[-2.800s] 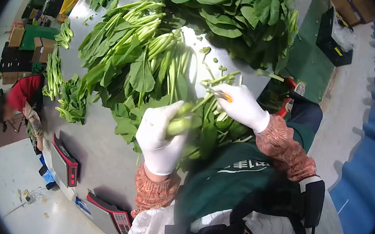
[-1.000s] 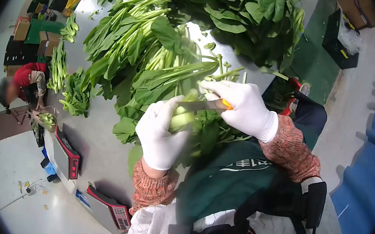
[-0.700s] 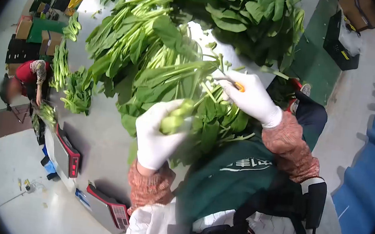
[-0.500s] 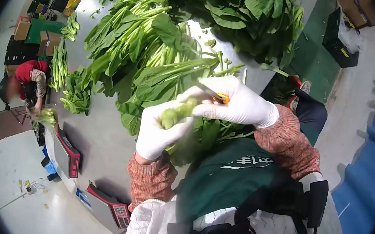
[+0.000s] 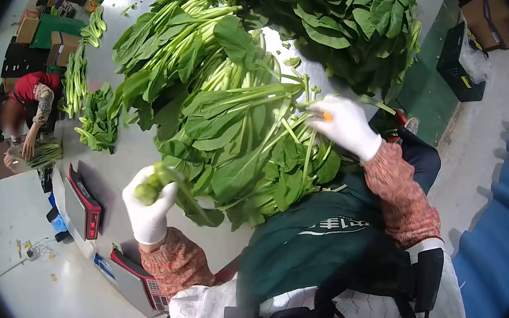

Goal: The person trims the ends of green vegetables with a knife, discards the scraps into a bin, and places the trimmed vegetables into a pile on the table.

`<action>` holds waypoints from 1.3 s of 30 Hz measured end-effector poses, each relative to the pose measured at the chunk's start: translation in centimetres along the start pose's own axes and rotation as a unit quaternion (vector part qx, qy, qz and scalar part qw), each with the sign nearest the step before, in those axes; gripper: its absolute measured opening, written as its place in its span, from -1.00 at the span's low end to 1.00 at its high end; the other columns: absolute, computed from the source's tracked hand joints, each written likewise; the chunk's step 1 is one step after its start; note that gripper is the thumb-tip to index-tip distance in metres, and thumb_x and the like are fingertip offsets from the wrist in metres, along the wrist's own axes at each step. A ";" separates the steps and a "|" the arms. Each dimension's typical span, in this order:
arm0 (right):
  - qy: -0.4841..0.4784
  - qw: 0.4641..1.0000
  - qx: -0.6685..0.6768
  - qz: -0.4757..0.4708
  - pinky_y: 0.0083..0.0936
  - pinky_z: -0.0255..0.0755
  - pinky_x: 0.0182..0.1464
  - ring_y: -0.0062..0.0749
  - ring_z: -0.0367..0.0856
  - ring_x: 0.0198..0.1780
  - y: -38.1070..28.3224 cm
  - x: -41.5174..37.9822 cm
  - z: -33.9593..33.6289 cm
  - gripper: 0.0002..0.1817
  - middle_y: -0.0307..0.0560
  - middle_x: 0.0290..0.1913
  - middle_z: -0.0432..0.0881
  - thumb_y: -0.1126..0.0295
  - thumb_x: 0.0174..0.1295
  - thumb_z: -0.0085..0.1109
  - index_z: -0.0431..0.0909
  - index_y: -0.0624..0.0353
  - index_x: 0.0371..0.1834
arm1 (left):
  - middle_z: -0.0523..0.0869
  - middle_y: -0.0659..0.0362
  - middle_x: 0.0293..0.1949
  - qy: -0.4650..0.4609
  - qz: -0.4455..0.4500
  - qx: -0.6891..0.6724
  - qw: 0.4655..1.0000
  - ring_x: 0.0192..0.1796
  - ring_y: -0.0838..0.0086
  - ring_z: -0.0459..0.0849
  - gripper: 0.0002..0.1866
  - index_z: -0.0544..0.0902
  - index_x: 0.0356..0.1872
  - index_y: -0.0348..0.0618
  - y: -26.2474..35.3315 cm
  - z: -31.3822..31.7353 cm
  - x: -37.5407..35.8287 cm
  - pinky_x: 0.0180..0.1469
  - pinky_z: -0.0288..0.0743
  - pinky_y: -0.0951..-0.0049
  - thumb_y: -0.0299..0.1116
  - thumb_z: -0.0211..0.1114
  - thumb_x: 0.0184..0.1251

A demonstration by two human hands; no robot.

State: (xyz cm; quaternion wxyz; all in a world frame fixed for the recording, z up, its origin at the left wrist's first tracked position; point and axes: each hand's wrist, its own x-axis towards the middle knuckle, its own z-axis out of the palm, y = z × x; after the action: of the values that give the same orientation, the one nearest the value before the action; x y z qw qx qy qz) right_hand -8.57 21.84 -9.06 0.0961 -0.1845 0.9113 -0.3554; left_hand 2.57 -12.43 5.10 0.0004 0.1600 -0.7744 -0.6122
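Note:
My left hand [image 5: 147, 206], in a white glove, is closed around a few leafy green stalks [image 5: 148, 192]. Their thick pale ends face up, and a leaf hangs out to the right. My right hand [image 5: 349, 127], gloved too, is over the near right side of the greens pile, fingers curled on a small orange-handled knife [image 5: 327, 116]. Only a bit of orange shows; the blade is hidden. Under and beside its fingertips lie loose leafy greens [image 5: 232, 131], with stems pointing right.
A tall heap of broad leaves [image 5: 345, 25] fills the far side of the metal table [image 5: 130, 176]. Smaller bunches [image 5: 99, 119] lie at left. Two red-edged scales [image 5: 83, 205] stand along the left edge. Beyond them a person in red [image 5: 36, 93] handles greens.
My hands have moved apart: the left went left and down with the stalks, the right moved right to the pile's stems. The other person's hands lowered onto greens.

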 end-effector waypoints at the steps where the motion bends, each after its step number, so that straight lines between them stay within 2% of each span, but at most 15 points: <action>1: 0.041 0.998 0.043 0.029 -0.23 0.55 -0.12 -0.06 0.69 -0.15 1.0 1.4 0.6 -0.71 -0.03 -0.18 0.70 0.16 0.17 0.26 0.71 -0.03 -0.08 | 0.74 0.09 -0.23 0.008 0.010 -0.039 0.999 -0.24 0.50 0.67 -0.72 0.64 -0.09 -0.37 -0.4 -0.7 0.0 -0.11 0.56 0.51 -0.59 0.34 0.13; 6: 0.068 0.995 -0.046 0.051 -0.26 0.48 -0.18 -0.09 0.63 -0.15 2.7 6.1 4.0 -0.79 -0.03 -0.23 0.58 0.28 0.14 0.27 0.67 0.02 -0.16 | 0.73 -0.08 -0.22 -0.049 0.068 -0.176 0.981 -0.14 0.10 0.73 -0.79 0.54 -0.19 -0.34 -1.1 1.3 0.6 0.19 0.51 -0.09 -0.58 0.29 0.14; 9: 0.059 0.998 -0.033 0.020 -0.32 0.47 -0.17 -0.11 0.61 -0.13 2.7 6.4 3.5 -0.77 -0.04 -0.18 0.53 0.29 0.14 0.29 0.64 0.06 -0.15 | 0.73 -0.08 -0.23 -0.088 0.035 -0.219 0.971 -0.19 0.10 0.74 -0.79 0.53 -0.19 -0.34 -0.8 0.9 0.7 0.20 0.50 -0.10 -0.58 0.29 0.14; 10: 0.085 0.993 0.076 -0.014 -0.44 0.45 -0.20 -0.32 0.58 -0.25 2.5 6.1 3.2 -0.75 -0.11 -0.27 0.56 0.31 0.20 0.31 0.64 0.15 -0.10 | 0.73 -0.07 -0.25 -0.088 0.049 -0.211 0.972 -0.25 0.21 0.73 -0.74 0.55 -0.14 -0.35 -0.5 1.1 0.9 0.12 0.57 0.06 -0.62 0.32 0.12; 14: 0.019 0.979 0.203 0.011 -0.60 0.37 -0.26 -0.67 0.41 -0.35 -1.2 5.0 -0.6 -0.76 -0.22 -0.40 0.59 0.36 0.30 0.28 0.59 0.33 -0.12 | 0.73 0.11 -0.27 -0.043 0.027 0.041 0.998 -0.25 0.52 0.66 -0.69 0.65 -0.13 -0.30 1.6 4.0 2.1 -0.11 0.57 0.47 -0.60 0.46 0.05; 17: 0.028 0.976 0.200 -0.080 -0.59 0.38 -0.29 -0.68 0.43 -0.35 -3.8 4.4 -2.8 -0.79 -0.26 -0.39 0.59 0.39 0.28 0.29 0.58 0.31 -0.14 | 0.75 0.07 -0.21 -0.076 0.254 0.270 0.926 -0.15 0.20 0.72 -0.72 0.66 -0.24 -0.21 1.5 7.7 3.5 -0.02 0.57 0.35 -0.55 0.47 -0.05; 19: -0.018 0.965 0.248 -0.088 -0.64 0.34 -0.30 -0.72 0.40 -0.36 -5.9 3.6 -4.7 -0.82 -0.32 -0.40 0.55 0.45 0.27 0.30 0.58 0.30 -0.14 | 0.73 0.01 -0.06 -0.109 0.391 0.267 0.874 -0.01 0.04 0.67 -0.69 0.65 -0.29 -0.17 3.4 10.4 4.6 0.07 0.55 0.23 -0.53 0.48 -0.15; 21: -0.073 0.956 0.272 -0.076 -0.68 0.33 -0.30 -0.74 0.39 -0.36 -7.4 2.6 -6.1 -0.81 -0.34 -0.41 0.53 0.48 0.27 0.30 0.59 0.30 -0.11 | 0.64 0.00 0.06 -0.148 0.389 0.370 0.831 0.08 0.06 0.62 -0.65 0.62 -0.26 -0.15 2.5 11.0 4.8 0.09 0.51 0.18 -0.48 0.50 -0.18; 24: -0.022 0.942 0.327 -0.077 -0.69 0.37 -0.27 -0.76 0.41 -0.32 -7.7 2.2 -6.0 -0.76 -0.35 -0.38 0.55 0.49 0.29 0.28 0.60 0.28 0.01 | 0.67 0.01 -0.03 -0.240 0.239 0.264 0.903 -0.02 0.19 0.68 -0.72 0.62 -0.29 -0.23 2.0 11.4 4.8 0.02 0.54 0.34 -0.55 0.50 -0.07; 26: 0.102 0.929 0.345 -0.087 -0.62 0.50 -0.16 -0.64 0.59 -0.26 -6.1 2.3 -3.7 -0.60 -0.24 -0.27 0.67 0.56 0.22 0.28 0.58 0.23 0.16 | 0.68 0.02 -0.09 -0.200 0.242 0.238 0.919 -0.09 0.21 0.68 -0.72 0.62 -0.30 -0.23 1.4 11.5 4.7 0.01 0.54 0.35 -0.55 0.51 -0.07; 29: 0.153 0.979 0.106 -0.087 -0.48 0.58 -0.07 -0.33 0.73 -0.16 -5.6 0.3 -2.7 -0.51 -0.05 -0.15 0.73 0.63 0.09 0.24 0.58 0.19 0.16 | 0.68 0.06 -0.23 -0.165 0.220 0.254 0.927 -0.18 0.27 0.66 -0.71 0.62 -0.30 -0.25 1.1 11.2 4.5 0.00 0.52 0.39 -0.56 0.51 -0.08; 30: 0.121 0.980 0.139 -0.080 -0.35 0.60 -0.09 -0.05 0.72 -0.14 -6.1 -0.5 -2.1 -0.44 0.09 -0.11 0.71 0.63 -0.02 0.20 0.59 0.12 0.16 | 0.68 0.06 -0.25 -0.157 0.218 0.273 0.924 -0.19 0.27 0.66 -0.71 0.62 -0.30 -0.26 1.4 11.3 4.3 -0.01 0.52 0.40 -0.56 0.51 -0.08; 31: 0.086 0.993 0.071 -0.047 -0.27 0.59 -0.14 -0.01 0.71 -0.18 -7.0 -1.2 -2.0 -0.49 0.08 -0.16 0.71 0.59 -0.01 0.19 0.60 0.10 0.11 | 0.68 0.06 -0.27 -0.151 0.216 0.291 0.920 -0.20 0.28 0.66 -0.71 0.62 -0.30 -0.26 1.8 11.4 4.1 -0.01 0.51 0.41 -0.56 0.51 -0.08; 36: 0.007 0.990 0.132 0.052 -0.24 0.54 -0.21 0.08 0.69 -0.24 -5.8 -0.4 0.3 -0.65 0.17 -0.28 0.68 0.52 0.14 0.19 0.57 0.16 0.04 | 0.67 0.08 -0.26 -0.167 0.242 0.234 0.927 -0.22 0.31 0.65 -0.72 0.61 -0.29 -0.27 1.2 11.9 3.8 -0.06 0.51 0.42 -0.57 0.49 -0.07; 39: 0.030 0.987 0.154 0.045 -0.24 0.53 -0.25 0.13 0.68 -0.26 -4.7 -0.7 2.0 -0.68 0.21 -0.32 0.66 0.47 0.20 0.18 0.56 0.19 0.04 | 0.68 0.08 -0.25 -0.174 0.216 0.234 0.932 -0.21 0.31 0.65 -0.73 0.61 -0.29 -0.28 0.6 11.9 3.8 -0.06 0.51 0.43 -0.60 0.47 -0.06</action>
State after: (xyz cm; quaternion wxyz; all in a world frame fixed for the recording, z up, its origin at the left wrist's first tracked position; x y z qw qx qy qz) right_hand -6.02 17.72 -7.24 0.1114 -0.1155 0.8557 -0.4920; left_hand -3.49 -1.97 1.98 -0.0395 -0.1250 -0.8995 -0.4168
